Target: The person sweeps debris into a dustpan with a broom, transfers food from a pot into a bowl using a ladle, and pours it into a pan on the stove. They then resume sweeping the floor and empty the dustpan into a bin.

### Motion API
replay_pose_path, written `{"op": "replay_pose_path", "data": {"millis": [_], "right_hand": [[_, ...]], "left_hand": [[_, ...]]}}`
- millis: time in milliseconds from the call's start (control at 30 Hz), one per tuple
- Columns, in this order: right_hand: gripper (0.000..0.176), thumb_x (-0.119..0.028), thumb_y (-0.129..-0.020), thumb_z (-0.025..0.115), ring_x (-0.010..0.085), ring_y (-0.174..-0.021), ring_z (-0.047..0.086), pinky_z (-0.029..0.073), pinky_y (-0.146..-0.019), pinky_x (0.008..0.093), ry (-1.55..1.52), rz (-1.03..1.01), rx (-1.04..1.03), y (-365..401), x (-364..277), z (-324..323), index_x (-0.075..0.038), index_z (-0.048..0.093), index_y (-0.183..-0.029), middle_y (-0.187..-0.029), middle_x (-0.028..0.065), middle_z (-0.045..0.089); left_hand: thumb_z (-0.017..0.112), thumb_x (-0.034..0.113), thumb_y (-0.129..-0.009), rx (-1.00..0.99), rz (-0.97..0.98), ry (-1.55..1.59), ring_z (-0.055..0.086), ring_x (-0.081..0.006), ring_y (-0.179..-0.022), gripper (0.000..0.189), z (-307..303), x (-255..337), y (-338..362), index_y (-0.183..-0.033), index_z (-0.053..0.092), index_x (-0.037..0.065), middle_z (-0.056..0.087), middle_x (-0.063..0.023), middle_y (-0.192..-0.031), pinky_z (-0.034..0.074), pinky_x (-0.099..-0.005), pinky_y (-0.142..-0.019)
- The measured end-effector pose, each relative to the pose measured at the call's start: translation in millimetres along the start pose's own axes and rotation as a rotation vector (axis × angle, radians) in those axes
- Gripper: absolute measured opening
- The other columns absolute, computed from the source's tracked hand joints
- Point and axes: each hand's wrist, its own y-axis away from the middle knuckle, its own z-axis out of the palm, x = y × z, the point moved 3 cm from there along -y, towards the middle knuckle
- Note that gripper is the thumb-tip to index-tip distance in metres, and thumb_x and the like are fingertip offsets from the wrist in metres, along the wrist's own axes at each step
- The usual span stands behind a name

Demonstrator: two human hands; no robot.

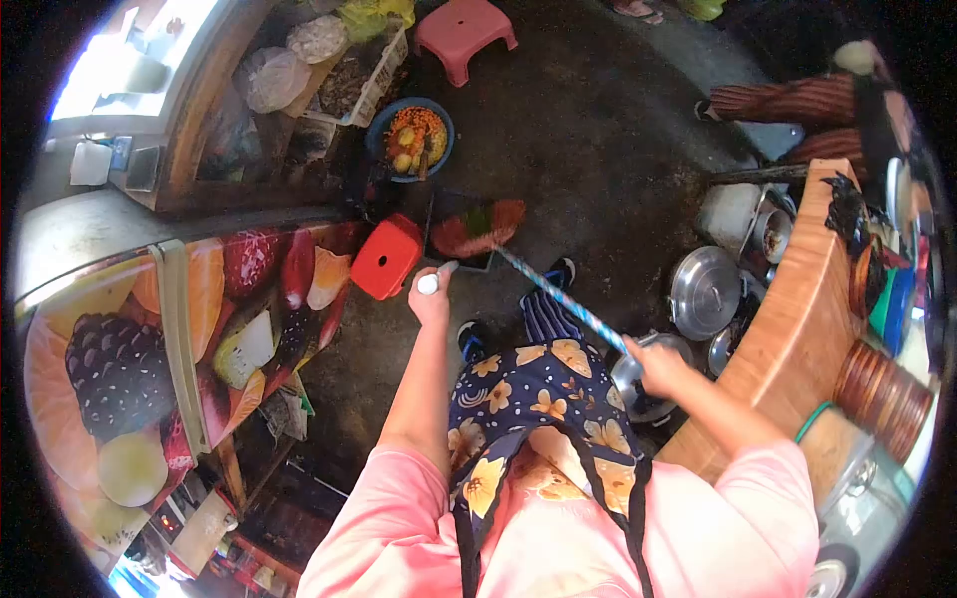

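My left hand [430, 299] is closed around the white-tipped handle [428, 284] of a dustpan. The dark dustpan [483, 261] lies on the floor ahead, and only its edges stand out. In my right hand [658, 365] is a broom, gripped by its blue patterned stick [565, 300]. The reddish-brown broom head [478, 228] is down over the dustpan, hiding much of it. Something green shows on the broom head. Close to my left hand stands a red plastic stool [386, 257] with a slot in its top.
A blue basin [451, 140] of food stands ahead, near a white crate [384, 75] and a pink stool [464, 35]. A fruit-patterned fridge [209, 339] is at left. Metal pots [705, 292] and a wooden counter [768, 329] line the right. Another person's striped trousers [778, 105] show far right.
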Motion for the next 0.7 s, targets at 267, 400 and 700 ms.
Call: {"op": "replay_pose_path", "data": {"millis": [267,400,700], "right_hand": [[0.069,0.0,-0.066,0.049,0.0408,-0.081,0.06,0.047,-0.072,0.0456,-0.538,0.32,0.317,116.1,-24.8,106.2,-0.018,0.039,-0.133,-0.085,0.0271,0.059],[0.057,-0.001,-0.068,0.052,0.0374,-0.088,0.06,0.047,-0.074,0.0423,-0.703,0.428,0.292,41.3,-28.3,138.3,-0.009,0.045,-0.124,-0.093,0.0247,0.061],[0.075,-0.005,-0.065,0.053,0.0422,-0.082,0.06,0.048,-0.074,0.0461,-0.776,0.278,0.0,118.0,-176.3,239.7,-0.02,0.034,-0.136,-0.089,0.0289,0.059]], "left_hand": [[0.077,0.015,-0.069,-0.278,0.135,-0.027,0.06,-0.015,-0.084,0.033,-82.7,-41.6,30.7,-0.095,0.063,0.0,0.065,-0.0078,-0.091,0.047,-0.0277,-0.078],[0.078,0.012,-0.066,-0.443,0.218,-0.138,0.061,-0.0173,-0.086,0.036,-103.0,-55.0,32.2,-0.097,0.063,0.002,0.065,-0.0084,-0.092,0.046,-0.029,-0.079],[0.078,0.009,-0.064,-0.566,0.196,-0.303,0.061,-0.0187,-0.085,0.037,-95.3,-74.7,26.0,-0.097,0.062,0.003,0.066,-0.008,-0.091,0.047,-0.0299,-0.079]]}}
